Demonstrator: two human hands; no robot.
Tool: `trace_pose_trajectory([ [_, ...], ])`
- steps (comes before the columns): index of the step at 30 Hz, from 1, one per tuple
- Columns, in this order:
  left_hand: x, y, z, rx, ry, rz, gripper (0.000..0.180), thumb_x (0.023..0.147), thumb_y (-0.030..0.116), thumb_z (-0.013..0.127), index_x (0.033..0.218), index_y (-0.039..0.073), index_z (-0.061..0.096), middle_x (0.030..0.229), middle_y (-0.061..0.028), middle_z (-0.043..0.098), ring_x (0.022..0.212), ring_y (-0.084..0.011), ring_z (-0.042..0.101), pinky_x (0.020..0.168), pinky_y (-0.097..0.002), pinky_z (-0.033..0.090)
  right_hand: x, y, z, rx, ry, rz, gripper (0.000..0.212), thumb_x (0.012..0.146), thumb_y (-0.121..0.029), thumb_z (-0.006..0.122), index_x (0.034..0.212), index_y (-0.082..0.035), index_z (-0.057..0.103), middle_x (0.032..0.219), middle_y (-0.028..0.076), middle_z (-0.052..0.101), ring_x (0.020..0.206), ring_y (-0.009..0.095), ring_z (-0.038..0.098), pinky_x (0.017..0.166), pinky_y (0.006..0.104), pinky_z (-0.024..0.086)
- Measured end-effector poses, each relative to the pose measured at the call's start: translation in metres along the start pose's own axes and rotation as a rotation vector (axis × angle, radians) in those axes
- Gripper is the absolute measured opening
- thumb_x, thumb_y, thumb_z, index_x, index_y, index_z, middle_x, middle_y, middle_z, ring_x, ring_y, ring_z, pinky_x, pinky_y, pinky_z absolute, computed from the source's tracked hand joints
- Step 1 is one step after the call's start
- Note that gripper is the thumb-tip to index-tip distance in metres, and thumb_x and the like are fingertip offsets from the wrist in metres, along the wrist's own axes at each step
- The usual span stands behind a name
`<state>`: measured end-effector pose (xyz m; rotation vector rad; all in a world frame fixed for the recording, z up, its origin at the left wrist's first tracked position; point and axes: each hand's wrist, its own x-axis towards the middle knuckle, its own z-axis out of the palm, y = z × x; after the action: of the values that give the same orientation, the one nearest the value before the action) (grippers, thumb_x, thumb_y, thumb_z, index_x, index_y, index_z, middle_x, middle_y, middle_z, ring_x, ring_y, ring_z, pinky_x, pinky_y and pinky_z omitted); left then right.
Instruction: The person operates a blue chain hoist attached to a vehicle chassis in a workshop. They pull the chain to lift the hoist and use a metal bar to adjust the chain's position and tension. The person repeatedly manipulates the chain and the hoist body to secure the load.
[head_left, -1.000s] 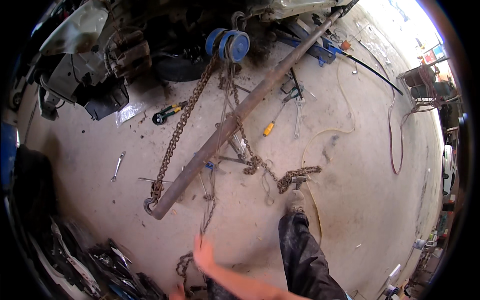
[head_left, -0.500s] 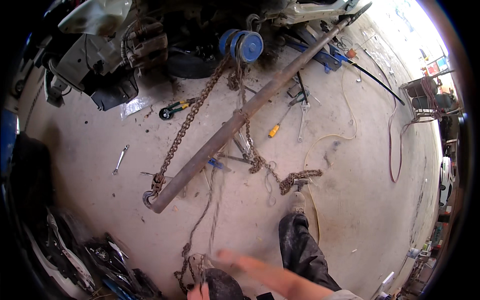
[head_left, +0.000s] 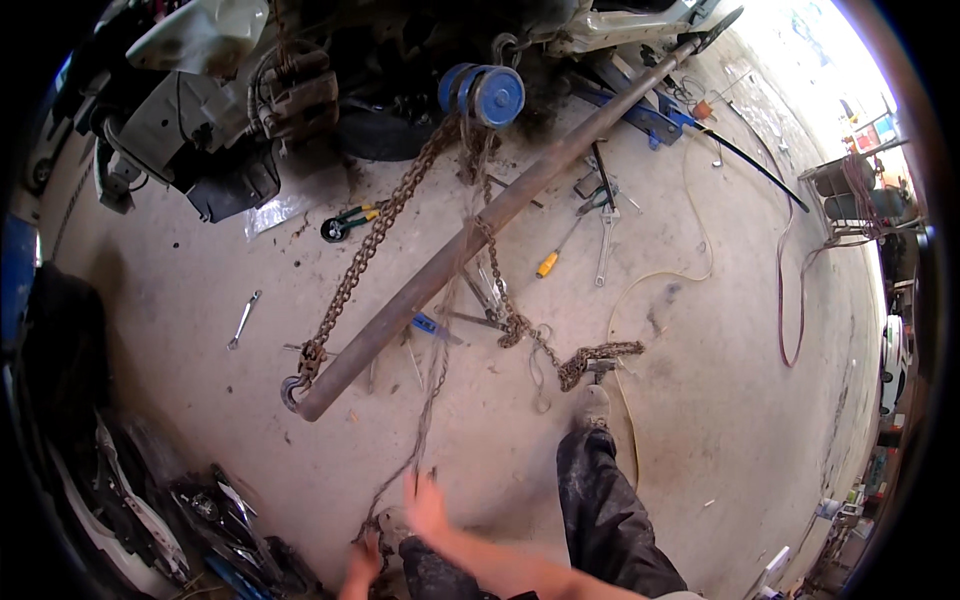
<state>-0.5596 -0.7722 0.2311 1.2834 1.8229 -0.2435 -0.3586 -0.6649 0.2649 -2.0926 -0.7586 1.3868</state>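
A thin, rusty hand chain (head_left: 430, 400) hangs from a blue chain hoist (head_left: 487, 93) at the far edge of a concrete floor (head_left: 720, 380) down to the person's hands at the near edge. The right hand (head_left: 428, 505), blurred, is beside the chain with fingers spread. The left hand (head_left: 362, 565) is by the chain's lower end; its grip cannot be told. A long steel pipe (head_left: 470, 235) lies diagonally across the floor, a heavier chain (head_left: 365, 265) draped along it. A yellow-handled screwdriver (head_left: 558, 250) and a wrench (head_left: 243, 318) lie nearby.

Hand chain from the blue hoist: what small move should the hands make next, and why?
Probably close the right hand on the thin hand chain and draw it down. That chain hangs slack from the blue chain hoist to the hands, with the left hand lower.
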Motion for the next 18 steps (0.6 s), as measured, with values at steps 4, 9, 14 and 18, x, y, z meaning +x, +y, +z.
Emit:
trace_pose_trajectory([
  [4, 0.102, 0.208, -0.049, -0.905, -0.198, 0.06, 0.063, 0.096, 0.048, 0.029, 0.123, -0.004, 0.051, 0.104, -0.0117, 0.063, 0.092, -0.0208, 0.061, 0.086, -0.0331, 0.045, -0.19, 0.098, 0.06, -0.105, -0.605, -0.038, 0.038, 0.093, -0.032, 0.039, 0.101, 0.001, 0.057, 0.088, 0.028, 0.061, 0.082, 0.043, 0.06, 0.071, 0.0498, 0.047],
  [9, 0.055, 0.279, -0.068, -0.438, 0.188, 0.301, 0.044, 0.095, 0.037, 0.041, 0.091, -0.003, 0.059, 0.076, -0.0193, 0.06, 0.073, -0.0342, 0.059, 0.069, -0.0398, 0.045, -0.2, 0.092, 0.011, -0.118, -1.345, -0.185, 0.035, 0.091, -0.028, 0.041, 0.103, 0.001, 0.057, 0.091, 0.025, 0.063, 0.085, 0.04, 0.06, 0.073, 0.0471, 0.048],
  [14, -0.062, 0.12, -0.023, -0.182, 0.199, 0.239, 0.034, 0.09, 0.031, 0.049, 0.082, -0.001, 0.058, 0.069, -0.0219, 0.057, 0.062, -0.0435, 0.055, 0.057, -0.0465, 0.043, -0.032, 0.16, -0.01, -0.244, -1.482, -0.327, 0.032, 0.089, -0.028, 0.05, 0.094, 0.001, 0.061, 0.088, 0.021, 0.065, 0.084, 0.033, 0.063, 0.074, 0.0458, 0.049],
  [18, -0.179, 0.048, -0.016, 0.133, -0.325, -0.137, 0.056, 0.096, 0.044, 0.029, 0.1, -0.002, 0.06, 0.09, -0.0256, 0.061, 0.085, -0.0425, 0.057, 0.077, -0.05, 0.046, 0.146, 0.012, -0.082, 0.871, -0.525, 0.502, 0.063, 0.094, -0.052, 0.035, 0.133, -0.004, 0.039, 0.128, 0.017, 0.049, 0.12, 0.028, 0.046, 0.1, 0.0394, 0.036],
])
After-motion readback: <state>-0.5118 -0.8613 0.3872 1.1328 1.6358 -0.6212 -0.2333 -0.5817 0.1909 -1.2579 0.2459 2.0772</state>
